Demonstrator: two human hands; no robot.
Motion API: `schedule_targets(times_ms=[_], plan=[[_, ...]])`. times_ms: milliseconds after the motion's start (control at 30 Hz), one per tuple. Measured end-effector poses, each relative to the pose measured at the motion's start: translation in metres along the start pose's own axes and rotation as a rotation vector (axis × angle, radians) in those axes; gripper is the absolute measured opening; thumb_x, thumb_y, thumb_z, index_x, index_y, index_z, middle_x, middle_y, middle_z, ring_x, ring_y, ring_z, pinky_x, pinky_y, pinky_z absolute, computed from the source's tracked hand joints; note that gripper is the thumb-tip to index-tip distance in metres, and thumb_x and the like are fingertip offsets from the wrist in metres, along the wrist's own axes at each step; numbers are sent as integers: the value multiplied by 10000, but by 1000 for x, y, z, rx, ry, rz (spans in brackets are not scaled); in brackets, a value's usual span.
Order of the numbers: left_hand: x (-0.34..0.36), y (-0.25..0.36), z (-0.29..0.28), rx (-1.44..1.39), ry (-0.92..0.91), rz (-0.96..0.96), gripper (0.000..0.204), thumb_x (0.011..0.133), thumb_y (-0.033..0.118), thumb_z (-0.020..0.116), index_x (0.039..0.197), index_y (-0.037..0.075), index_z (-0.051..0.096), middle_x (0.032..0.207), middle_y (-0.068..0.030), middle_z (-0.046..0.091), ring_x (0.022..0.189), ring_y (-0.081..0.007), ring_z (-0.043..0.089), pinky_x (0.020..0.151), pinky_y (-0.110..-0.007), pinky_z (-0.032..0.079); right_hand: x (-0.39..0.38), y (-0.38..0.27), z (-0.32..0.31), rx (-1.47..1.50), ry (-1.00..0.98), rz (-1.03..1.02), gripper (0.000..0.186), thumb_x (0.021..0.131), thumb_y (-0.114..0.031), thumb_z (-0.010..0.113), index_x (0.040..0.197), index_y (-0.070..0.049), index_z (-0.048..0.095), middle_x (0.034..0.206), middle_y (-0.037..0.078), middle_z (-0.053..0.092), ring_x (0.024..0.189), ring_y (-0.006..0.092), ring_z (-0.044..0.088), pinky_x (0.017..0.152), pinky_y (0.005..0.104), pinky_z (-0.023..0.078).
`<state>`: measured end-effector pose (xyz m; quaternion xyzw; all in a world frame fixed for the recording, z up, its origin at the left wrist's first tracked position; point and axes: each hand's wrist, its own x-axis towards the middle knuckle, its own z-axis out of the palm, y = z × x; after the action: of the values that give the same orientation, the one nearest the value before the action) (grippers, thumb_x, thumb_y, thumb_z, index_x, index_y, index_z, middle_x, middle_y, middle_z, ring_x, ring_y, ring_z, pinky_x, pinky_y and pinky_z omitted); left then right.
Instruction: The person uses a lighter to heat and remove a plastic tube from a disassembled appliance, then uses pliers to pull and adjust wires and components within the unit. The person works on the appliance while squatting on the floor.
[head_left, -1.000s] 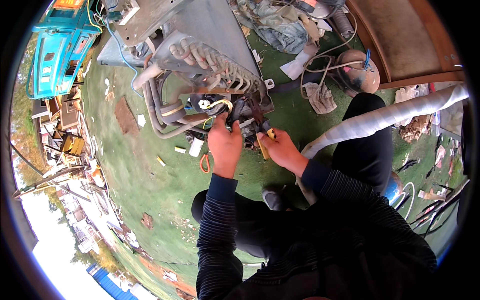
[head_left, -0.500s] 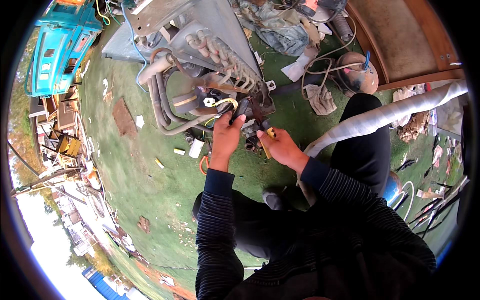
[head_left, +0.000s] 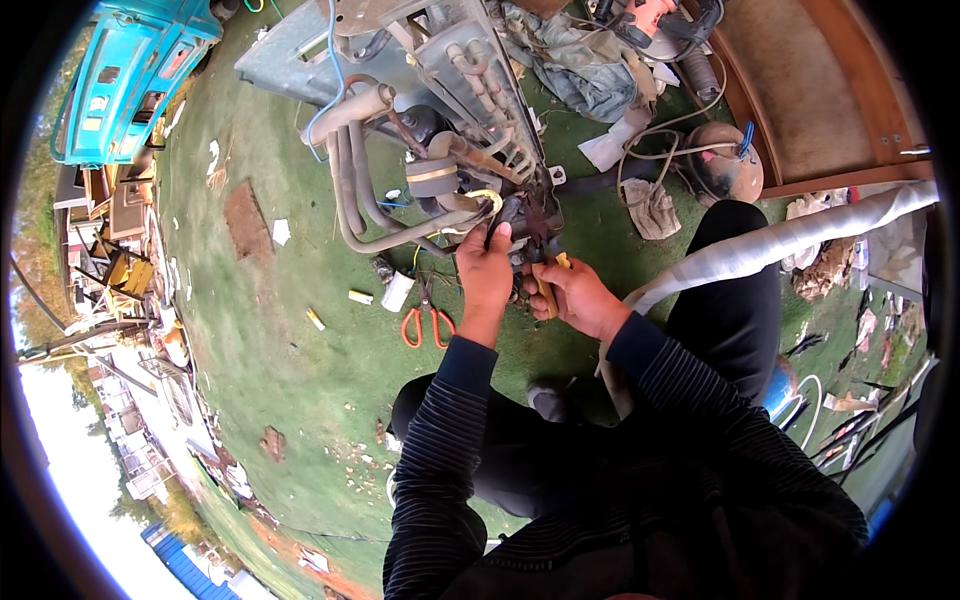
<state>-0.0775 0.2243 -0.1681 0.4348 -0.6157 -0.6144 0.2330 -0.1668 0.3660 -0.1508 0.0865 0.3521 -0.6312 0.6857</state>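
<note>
A dismantled metal unit (head_left: 432, 180) with bent pipes and a row of looped tubes lies in front of me. My left hand (head_left: 484, 272) is closed at its near end, thumb and fingers pinching a small dark part whose kind I cannot make out. Close beside it on the right, my right hand (head_left: 580, 296) is wrapped round yellow-handled pliers (head_left: 546, 300). Their dark jaws point at the unit's rusty end, and what lies between them is hidden. A yellow wire (head_left: 490, 199) curves just above my left hand. Scissors with orange handles (head_left: 438, 330) lie on the green floor below-left.
A wrapped grey-white hose (head_left: 780, 244) crosses over my right knee. Beyond are a rusty round tank (head_left: 722, 165), a crumpled cloth (head_left: 580, 75), an orange power tool (head_left: 648, 20) and a wooden frame (head_left: 752, 120). A turquoise vehicle-like body (head_left: 130, 85) stands at far left.
The unit and both hands appear shifted rightward and slightly down in view. The orange-handled scissors, mostly hidden before, now show whole. Both hands keep their holds; the pliers have turned slightly.
</note>
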Motion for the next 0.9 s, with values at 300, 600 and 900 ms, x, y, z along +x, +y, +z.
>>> schedule_targets(times_ms=[300,600,900], plan=[[-6,-8,4,-71,55,32,208,1039,129,652,1153,-40,693,963,-27,696,859,-107,554,809,-293,488,5,11,15,167,82,37,165,931,-143,555,1086,-96,584,793,-17,490,606,108,404,565,312,339],[-5,-4,3,-196,43,16,192,1043,178,676,1066,-9,713,856,29,646,759,-70,507,698,-264,441,1,8,33,286,81,75,177,909,-128,525,1078,-104,572,787,-13,470,600,107,387,550,305,336],[-2,-4,2,-169,22,22,161,1038,184,681,1032,29,721,826,52,614,710,-45,455,637,-249,377,1,-13,-12,-127,-30,20,350,942,-113,533,1289,-71,548,971,60,600,830,193,599,750,363,527]])
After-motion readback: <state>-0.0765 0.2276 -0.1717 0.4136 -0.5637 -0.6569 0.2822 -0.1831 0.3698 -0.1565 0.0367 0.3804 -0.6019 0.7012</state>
